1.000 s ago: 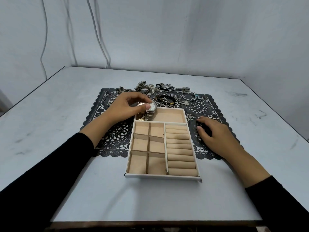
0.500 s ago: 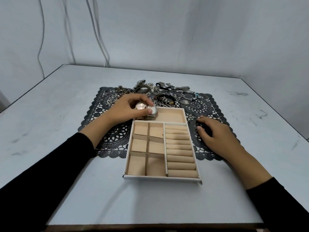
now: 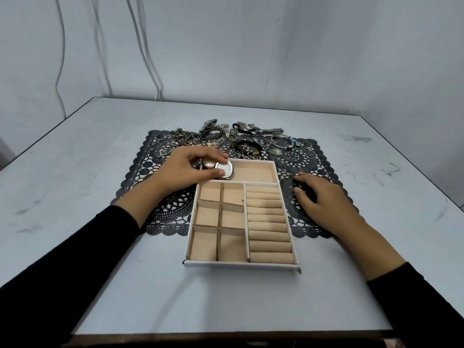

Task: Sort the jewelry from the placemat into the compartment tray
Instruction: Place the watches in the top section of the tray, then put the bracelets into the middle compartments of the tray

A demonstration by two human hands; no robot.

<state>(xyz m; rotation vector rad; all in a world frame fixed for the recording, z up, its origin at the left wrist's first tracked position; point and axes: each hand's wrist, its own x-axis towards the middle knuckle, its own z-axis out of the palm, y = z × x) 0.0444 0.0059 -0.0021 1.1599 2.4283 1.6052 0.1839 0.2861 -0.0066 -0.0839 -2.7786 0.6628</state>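
left hand: our grip pinches a white-faced wristwatch, perhaps with a 2nd behind it, at the left end of the compartment tray's far compartment | right hand: grip loose, holding nothing, resting on placemat | jewelry: along placemat's far edge

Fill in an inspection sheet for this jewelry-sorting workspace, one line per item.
Surface: pale grey table, scuffed, with a black lace placemat on it.
Job's things: compartment tray lies partly on the placemat, square cells and ring rolls empty; white-faced watch at the left end of its far long compartment; jewelry pile along the placemat's far edge.
Clutter: nothing seen.
Hands: left hand holds the white-faced watch in its fingers; right hand rests on the placemat beside the tray, holding nothing.
Cables: cables hang down the wall behind the table.
Surroundings: plain grey wall.
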